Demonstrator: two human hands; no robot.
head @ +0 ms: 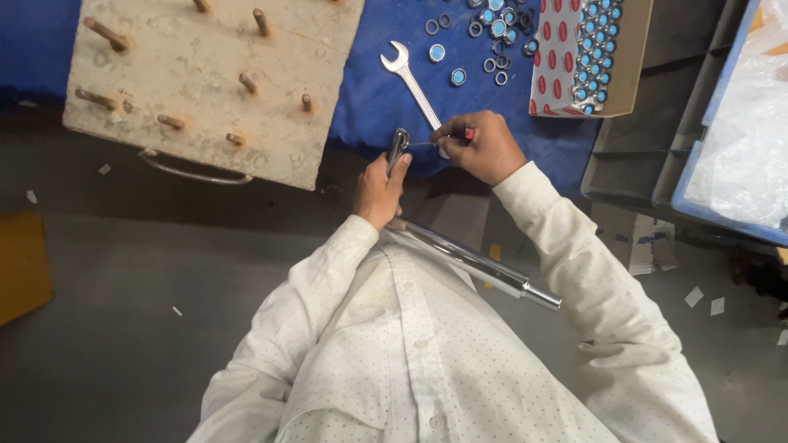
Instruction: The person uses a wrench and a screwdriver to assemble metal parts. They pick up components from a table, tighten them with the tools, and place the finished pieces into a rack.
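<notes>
While gripped, smooth chrome pipe (472, 262)

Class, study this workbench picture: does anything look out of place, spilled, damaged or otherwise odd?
Small rings and blue-capped parts lie scattered loose on the blue mat beside their open box. Paper scraps litter the floor. The wooden peg board is stained and overhangs the bench edge.

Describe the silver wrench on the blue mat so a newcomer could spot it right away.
Find the blue mat covering the bench beside the pegged wooden board. The flat silver open-ended wrench lies on it just above the right hand. It is the only long tool among small round blue-centred rings.
</notes>
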